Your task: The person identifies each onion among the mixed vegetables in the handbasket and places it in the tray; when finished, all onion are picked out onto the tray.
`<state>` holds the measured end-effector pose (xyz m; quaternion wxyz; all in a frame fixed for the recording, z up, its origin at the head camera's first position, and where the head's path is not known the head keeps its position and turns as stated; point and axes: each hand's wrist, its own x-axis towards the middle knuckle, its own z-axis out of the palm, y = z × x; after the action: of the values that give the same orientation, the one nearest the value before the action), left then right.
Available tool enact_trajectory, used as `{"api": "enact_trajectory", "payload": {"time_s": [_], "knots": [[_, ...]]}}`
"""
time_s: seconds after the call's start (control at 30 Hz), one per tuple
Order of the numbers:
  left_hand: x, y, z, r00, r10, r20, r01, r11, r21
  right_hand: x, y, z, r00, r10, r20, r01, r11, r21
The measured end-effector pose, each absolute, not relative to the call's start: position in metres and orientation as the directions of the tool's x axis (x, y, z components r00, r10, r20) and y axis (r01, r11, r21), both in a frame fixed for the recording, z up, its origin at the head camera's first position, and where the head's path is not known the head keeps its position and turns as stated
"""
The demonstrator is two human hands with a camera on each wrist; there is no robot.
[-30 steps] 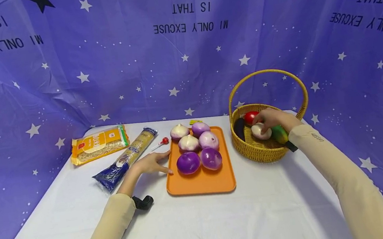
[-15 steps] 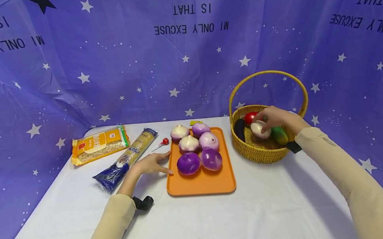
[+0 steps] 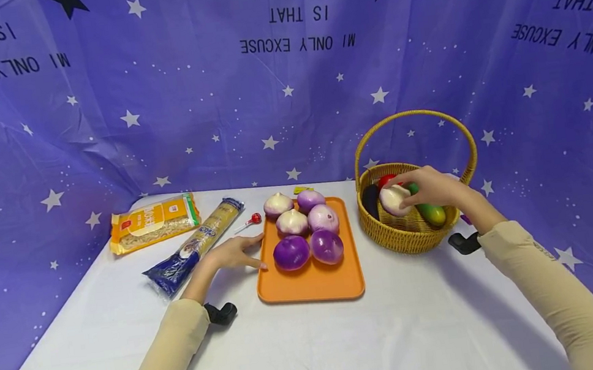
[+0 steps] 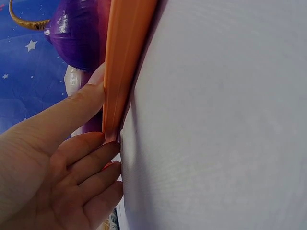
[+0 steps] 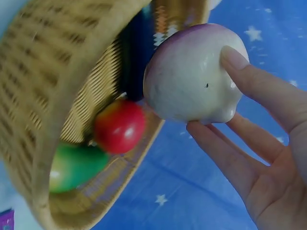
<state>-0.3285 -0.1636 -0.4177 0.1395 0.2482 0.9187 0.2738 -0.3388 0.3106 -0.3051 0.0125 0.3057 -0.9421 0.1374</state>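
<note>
A purple-and-white onion point(image 3: 395, 200) is held between the thumb and fingers of my right hand point(image 3: 432, 187), over the wicker basket point(image 3: 409, 242). In the right wrist view the same onion point(image 5: 192, 76) is gripped from one side, apart from the red tomato point(image 5: 120, 126) below. My left hand point(image 3: 232, 256) rests at the left edge of an orange tray point(image 3: 311, 288). In the left wrist view its thumb touches the tray's rim point(image 4: 120, 67), with the relaxed fingers beside and under the edge. Several onions stand on the tray, among them a deep purple one point(image 3: 291, 253).
Within the basket lie a dark eggplant point(image 3: 370, 200) and a green-yellow vegetable point(image 3: 432, 214); its tall handle point(image 3: 410, 113) arches above. Left of the tray are a lollipop point(image 3: 254, 218), a blue-ended pasta pack point(image 3: 195, 247) and an orange packet point(image 3: 154, 224). A starred purple cloth point(image 3: 264, 102) hangs behind.
My right hand has lifted the onion slightly up and leftward from among the basket's vegetables, its forearm shifting right. The left hand and tray have stayed put.
</note>
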Motion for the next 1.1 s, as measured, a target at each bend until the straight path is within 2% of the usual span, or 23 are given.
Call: {"api": "enact_trajectory", "payload": {"time_s": [0.23,0.33,0.73,0.97,1.1], "knots": [[-0.329,-0.162,-0.418,-0.840,0.528,-0.128,0.374,0.733,0.568,-0.309,0.297,-0.313,-0.750,-0.575,0.326,-0.657,0.705,-0.268],[-0.329,-0.161,-0.418,-0.838,0.530,-0.128,0.377,0.732,0.567,-0.295,0.287,-0.321,-0.727,-0.573,0.379,-0.682,0.668,-0.298],[-0.330,-0.163,-0.420,-0.836,0.536,-0.115,0.390,0.729,0.563,-0.266,0.246,-0.351,-0.653,-0.634,0.414,-0.757,0.534,-0.376],[-0.329,-0.163,-0.420,-0.837,0.534,-0.120,0.386,0.731,0.563,-0.252,0.217,-0.369,-0.677,-0.666,0.313,-0.710,0.480,-0.516],[-0.331,-0.163,-0.420,-0.835,0.539,-0.116,0.390,0.726,0.566,-0.249,0.204,-0.376,-0.664,-0.684,0.302,-0.712,0.455,-0.535]]}}
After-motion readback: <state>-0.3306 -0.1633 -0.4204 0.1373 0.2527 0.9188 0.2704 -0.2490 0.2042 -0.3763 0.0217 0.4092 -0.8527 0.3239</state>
